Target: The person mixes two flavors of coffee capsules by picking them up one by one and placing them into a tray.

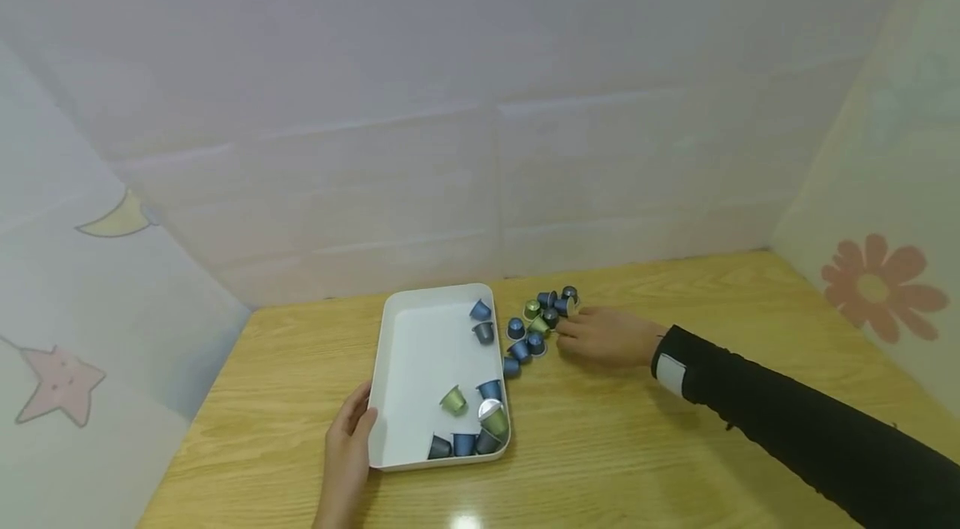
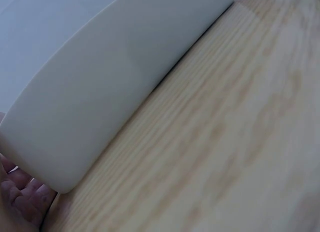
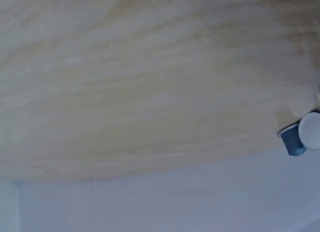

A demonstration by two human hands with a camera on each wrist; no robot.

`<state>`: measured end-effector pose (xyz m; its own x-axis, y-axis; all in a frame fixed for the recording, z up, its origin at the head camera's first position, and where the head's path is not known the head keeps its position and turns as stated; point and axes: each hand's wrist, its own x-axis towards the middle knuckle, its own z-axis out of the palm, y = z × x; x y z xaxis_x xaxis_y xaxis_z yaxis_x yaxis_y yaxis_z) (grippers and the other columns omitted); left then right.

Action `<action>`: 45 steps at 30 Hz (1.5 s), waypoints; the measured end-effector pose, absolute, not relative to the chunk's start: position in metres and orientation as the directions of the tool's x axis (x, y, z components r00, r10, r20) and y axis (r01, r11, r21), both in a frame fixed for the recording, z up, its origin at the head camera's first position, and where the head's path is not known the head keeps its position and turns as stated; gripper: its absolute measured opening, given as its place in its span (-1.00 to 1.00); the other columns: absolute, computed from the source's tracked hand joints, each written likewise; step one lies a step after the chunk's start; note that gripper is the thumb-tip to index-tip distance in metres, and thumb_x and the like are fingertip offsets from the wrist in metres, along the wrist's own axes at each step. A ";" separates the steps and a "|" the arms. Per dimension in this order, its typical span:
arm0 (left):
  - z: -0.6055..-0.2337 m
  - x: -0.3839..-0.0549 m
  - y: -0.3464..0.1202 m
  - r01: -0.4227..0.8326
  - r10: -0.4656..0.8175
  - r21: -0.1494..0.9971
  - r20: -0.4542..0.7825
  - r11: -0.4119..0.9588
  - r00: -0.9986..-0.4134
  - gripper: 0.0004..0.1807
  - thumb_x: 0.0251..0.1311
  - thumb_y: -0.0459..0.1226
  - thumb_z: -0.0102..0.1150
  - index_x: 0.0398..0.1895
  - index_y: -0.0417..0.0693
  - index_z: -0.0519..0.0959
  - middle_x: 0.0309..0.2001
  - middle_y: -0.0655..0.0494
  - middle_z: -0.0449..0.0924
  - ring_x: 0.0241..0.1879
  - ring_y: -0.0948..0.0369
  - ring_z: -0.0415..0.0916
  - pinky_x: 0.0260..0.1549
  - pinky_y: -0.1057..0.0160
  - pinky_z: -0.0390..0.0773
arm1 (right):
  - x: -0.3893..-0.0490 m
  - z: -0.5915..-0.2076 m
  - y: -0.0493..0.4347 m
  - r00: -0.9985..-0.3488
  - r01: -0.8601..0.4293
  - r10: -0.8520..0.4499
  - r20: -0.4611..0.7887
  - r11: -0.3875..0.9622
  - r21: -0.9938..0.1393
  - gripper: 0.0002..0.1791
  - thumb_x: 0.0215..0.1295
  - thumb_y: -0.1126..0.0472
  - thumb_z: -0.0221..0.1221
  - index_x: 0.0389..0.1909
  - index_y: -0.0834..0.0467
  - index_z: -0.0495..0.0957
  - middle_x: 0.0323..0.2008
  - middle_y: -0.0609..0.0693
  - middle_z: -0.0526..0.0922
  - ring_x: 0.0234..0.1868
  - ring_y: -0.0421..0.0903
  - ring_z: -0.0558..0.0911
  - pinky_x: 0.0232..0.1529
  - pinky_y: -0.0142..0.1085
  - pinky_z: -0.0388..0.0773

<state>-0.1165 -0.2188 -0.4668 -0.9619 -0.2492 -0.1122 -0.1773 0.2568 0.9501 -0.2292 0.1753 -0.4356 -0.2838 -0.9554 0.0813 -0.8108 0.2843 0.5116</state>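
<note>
A white rectangular tray (image 1: 420, 354) lies on the wooden table with several blue, green and dark coffee capsules in it, mostly along its right side and near end. My left hand (image 1: 347, 446) grips the tray's left side near the close corner, thumb at the rim. Its curled fingers (image 2: 27, 197) show under the tray corner in the left wrist view. Right of the tray is a loose cluster of coffee capsules (image 1: 537, 327). At that cluster's right edge is my right hand (image 1: 609, 336), fingers bent down beside the capsules; whether they pinch one is hidden.
The wooden table (image 1: 675, 446) ends at a pale back wall (image 1: 480, 179). Side walls with a star and a flower (image 1: 873, 287) stand left and right. One blue capsule (image 1: 512, 366) lies against the tray's right wall.
</note>
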 end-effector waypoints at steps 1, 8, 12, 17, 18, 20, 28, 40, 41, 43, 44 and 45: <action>-0.467 -0.117 -0.219 -0.176 -0.250 0.951 -0.112 0.252 -0.962 -0.55 0.36 -0.29 -0.15 0.31 -0.08 0.33 0.30 -0.17 0.39 0.19 0.08 0.33 -0.02 0.32 0.47 | -0.229 -0.433 0.175 -0.275 -0.808 -0.959 0.069 0.270 0.523 -0.85 0.20 0.25 0.17 -0.20 0.05 0.51 -0.33 -0.09 0.49 -0.39 -0.21 0.36 -0.38 -0.35 0.50; -0.470 -0.121 -0.218 -0.173 -0.237 0.957 -0.117 0.233 -0.964 -0.55 0.36 -0.30 -0.15 0.31 -0.07 0.32 0.28 -0.23 0.40 0.16 0.05 0.36 -0.13 0.41 0.46 | -0.227 -0.411 0.164 -0.273 -0.794 -0.960 -0.057 0.191 0.577 -0.82 0.25 0.16 0.13 -0.15 0.06 0.52 -0.25 -0.07 0.56 -0.31 -0.18 0.47 -0.27 -0.32 0.55; -0.470 -0.121 -0.219 -0.175 -0.238 0.954 -0.116 0.245 -0.964 -0.54 0.36 -0.29 -0.16 0.32 -0.06 0.32 0.28 -0.22 0.41 0.16 0.06 0.36 -0.14 0.42 0.47 | -0.229 -0.398 0.150 -0.280 -0.792 -0.952 -0.125 0.155 0.591 -0.77 0.26 0.12 0.13 -0.08 0.03 0.52 -0.10 -0.06 0.61 -0.14 -0.15 0.55 -0.11 -0.29 0.59; -0.469 -0.121 -0.221 -0.180 -0.242 0.951 -0.118 0.250 -0.963 -0.55 0.38 -0.26 -0.16 0.32 -0.05 0.32 0.30 -0.19 0.39 0.18 0.07 0.34 -0.08 0.37 0.47 | -0.242 -0.386 0.125 -0.248 -0.760 -0.954 -0.167 0.085 0.644 -0.75 0.26 0.08 0.13 -0.06 -0.01 0.50 -0.07 -0.08 0.62 -0.13 -0.13 0.56 -0.09 -0.30 0.59; -0.469 -0.122 -0.221 -0.179 -0.244 0.951 -0.116 0.252 -0.963 -0.55 0.38 -0.25 -0.16 0.32 -0.05 0.32 0.30 -0.19 0.38 0.18 0.07 0.34 -0.05 0.32 0.48 | -0.245 -0.384 0.120 -0.240 -0.756 -0.957 -0.164 0.078 0.650 -0.75 0.26 0.08 0.14 -0.05 -0.01 0.50 -0.06 -0.08 0.63 -0.13 -0.13 0.56 -0.09 -0.30 0.59; -0.469 -0.122 -0.222 -0.174 -0.243 0.951 -0.110 0.256 -0.964 -0.55 0.38 -0.24 -0.16 0.33 -0.05 0.31 0.30 -0.19 0.38 0.18 0.06 0.33 0.01 0.20 0.48 | -0.250 -0.381 0.109 -0.227 -0.742 -0.962 -0.149 0.072 0.667 -0.75 0.27 0.08 0.13 -0.05 0.00 0.49 -0.08 -0.08 0.63 -0.15 -0.13 0.56 -0.11 -0.31 0.58; -0.475 -0.117 -0.222 -0.178 -0.236 0.946 -0.114 0.271 -0.965 -0.55 0.37 -0.29 -0.16 0.31 -0.06 0.33 0.28 -0.16 0.41 0.16 0.13 0.35 -0.08 0.41 0.47 | -0.259 -0.385 0.068 -0.240 -0.692 -0.959 -0.150 0.061 0.719 -0.76 0.30 0.13 0.10 -0.02 0.00 0.46 -0.05 -0.10 0.60 -0.17 -0.15 0.55 -0.12 -0.36 0.56; -0.479 -0.117 -0.219 -0.165 -0.243 0.959 -0.108 0.229 -0.964 -0.54 0.34 -0.35 -0.14 0.30 -0.13 0.34 0.29 -0.19 0.40 -0.07 0.57 0.35 -0.21 0.60 0.44 | -0.266 -0.400 0.005 -0.462 -0.693 -0.875 -0.146 0.253 0.675 -0.82 0.34 0.18 0.04 -0.15 -0.11 0.56 -0.20 -0.22 0.65 -0.24 -0.24 0.58 -0.20 -0.43 0.54; -0.479 -0.117 -0.219 -0.167 -0.247 0.958 -0.108 0.232 -0.963 -0.54 0.34 -0.35 -0.15 0.30 -0.12 0.34 0.29 -0.18 0.40 -0.06 0.57 0.35 -0.21 0.61 0.43 | -0.266 -0.402 0.001 -0.490 -0.692 -0.859 -0.147 0.281 0.666 -0.81 0.35 0.18 0.03 -0.16 -0.12 0.57 -0.21 -0.22 0.66 -0.25 -0.25 0.58 -0.20 -0.43 0.54; -0.478 -0.117 -0.220 -0.166 -0.251 0.959 -0.106 0.231 -0.962 -0.54 0.33 -0.35 -0.15 0.30 -0.11 0.35 0.29 -0.17 0.40 -0.06 0.57 0.35 -0.21 0.62 0.42 | -0.265 -0.404 -0.005 -0.541 -0.689 -0.828 -0.148 0.335 0.643 -0.79 0.35 0.18 0.03 -0.17 -0.14 0.59 -0.22 -0.24 0.68 -0.26 -0.26 0.59 -0.20 -0.44 0.54; -0.477 -0.117 -0.220 -0.168 -0.248 0.961 -0.111 0.221 -0.962 -0.54 0.34 -0.36 -0.15 0.30 -0.11 0.35 0.29 -0.17 0.40 -0.06 0.56 0.36 -0.21 0.62 0.43 | -0.264 -0.405 -0.008 -0.562 -0.689 -0.812 -0.158 0.354 0.632 -0.79 0.34 0.19 0.04 -0.16 -0.15 0.59 -0.22 -0.24 0.68 -0.26 -0.27 0.59 -0.19 -0.45 0.54; -0.477 -0.117 -0.220 -0.168 -0.245 0.962 -0.113 0.216 -0.963 -0.54 0.34 -0.35 -0.15 0.30 -0.11 0.34 0.29 -0.18 0.40 -0.07 0.56 0.36 -0.22 0.61 0.44 | -0.264 -0.407 -0.010 -0.576 -0.690 -0.800 -0.167 0.367 0.624 -0.79 0.33 0.19 0.05 -0.15 -0.15 0.60 -0.22 -0.24 0.69 -0.26 -0.28 0.59 -0.18 -0.46 0.54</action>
<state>-0.1167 -0.2201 -0.4772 -0.9628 -0.2453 -0.1134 -0.1684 0.2165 0.9617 -0.2638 -0.0101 -0.4068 -0.5761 -0.8003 -0.1666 -0.6899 0.3667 0.6242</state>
